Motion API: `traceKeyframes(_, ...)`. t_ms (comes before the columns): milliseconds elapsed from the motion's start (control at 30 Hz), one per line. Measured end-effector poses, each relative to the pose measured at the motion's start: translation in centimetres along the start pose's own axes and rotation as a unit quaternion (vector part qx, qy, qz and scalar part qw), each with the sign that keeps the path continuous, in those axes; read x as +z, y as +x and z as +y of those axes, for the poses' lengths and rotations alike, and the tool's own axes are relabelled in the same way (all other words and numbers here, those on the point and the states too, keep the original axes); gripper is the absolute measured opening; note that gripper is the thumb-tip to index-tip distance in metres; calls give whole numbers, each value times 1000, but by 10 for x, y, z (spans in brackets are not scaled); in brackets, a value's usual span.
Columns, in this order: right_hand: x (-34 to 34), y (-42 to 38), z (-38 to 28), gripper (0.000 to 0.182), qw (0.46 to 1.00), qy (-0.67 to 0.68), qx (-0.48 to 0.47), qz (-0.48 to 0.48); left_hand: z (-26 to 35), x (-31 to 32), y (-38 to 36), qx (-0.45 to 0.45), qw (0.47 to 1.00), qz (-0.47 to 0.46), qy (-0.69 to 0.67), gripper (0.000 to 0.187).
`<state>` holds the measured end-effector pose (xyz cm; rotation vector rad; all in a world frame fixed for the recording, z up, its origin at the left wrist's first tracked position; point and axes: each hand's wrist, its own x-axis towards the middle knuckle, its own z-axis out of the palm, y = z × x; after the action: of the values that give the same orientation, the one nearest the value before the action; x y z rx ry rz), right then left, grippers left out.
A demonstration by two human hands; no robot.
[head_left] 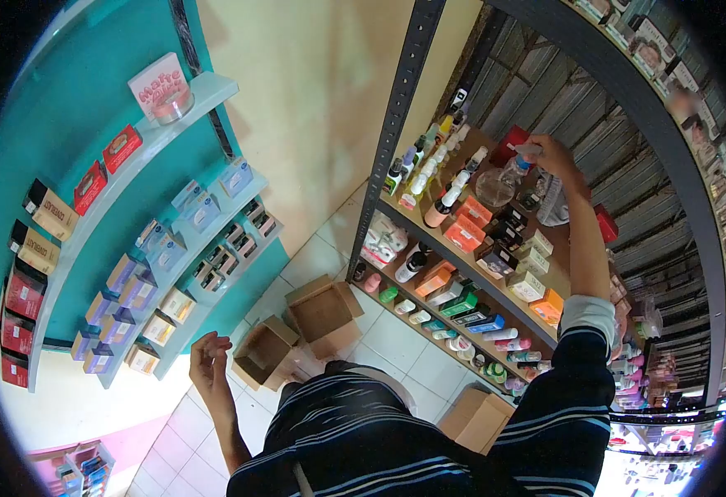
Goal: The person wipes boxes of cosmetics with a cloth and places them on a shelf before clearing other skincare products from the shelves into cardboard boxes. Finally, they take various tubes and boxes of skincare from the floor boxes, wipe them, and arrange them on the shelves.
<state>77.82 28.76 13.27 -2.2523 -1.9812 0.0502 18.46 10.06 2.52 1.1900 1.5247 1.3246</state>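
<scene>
My right hand (552,159) is raised at the top shelf of the dark metal rack, its fingers closed round the top of a clear bottle with a blue neck (515,171). Around it on the shelf are a dark red box (509,142), orange boxes (465,234), black boxes (497,260) and small pump bottles. My left hand (210,352) hangs in the air at the lower left, fingers curled, near the teal wall display. Whether anything small is between its fingers is too small to tell.
Open cardboard boxes (324,315) stand on the tiled floor between the wall display and the rack; another carton (476,418) lies below the rack. Boxed cosmetics line the curved shelves (205,89) at left. A rack post (396,124) rises beside the bottles.
</scene>
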Motion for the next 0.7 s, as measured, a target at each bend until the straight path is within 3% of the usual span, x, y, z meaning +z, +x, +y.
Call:
traceKeyframes(133,-2,-14,-9,30,999,-19,18,23,3,1,2,3,1000,-3,-11,22)
traceKeyframes(233,-20,-36,-23,30,994,-52,42,91,2,1,3,4,1000,-9,-12,21)
traceKeyframes(400,-56,-87,-68,30,952,-148,90,253,9,4,4,-4,1000,-10,0,20)
traceKeyframes(467,-64,-119,-85,28,929,-159,28,333,14,6,3,16,1000,-14,-6,21)
traceKeyframes(533,-76,-156,-110,25,934,-183,90,293,22,9,3,35,999,-24,10,22)
traceKeyframes(567,-78,-177,-127,24,926,-172,91,323,25,10,1,55,998,-35,26,23)
traceKeyframes(633,-81,-217,-146,24,939,-110,46,322,38,20,-3,99,993,-47,52,23)
traceKeyframes(667,-81,-232,-153,24,941,-79,-55,326,50,28,-6,93,992,-70,38,25)
traceKeyframes(700,-85,-254,-159,25,969,-44,-4,244,55,32,-8,109,987,-106,61,28)
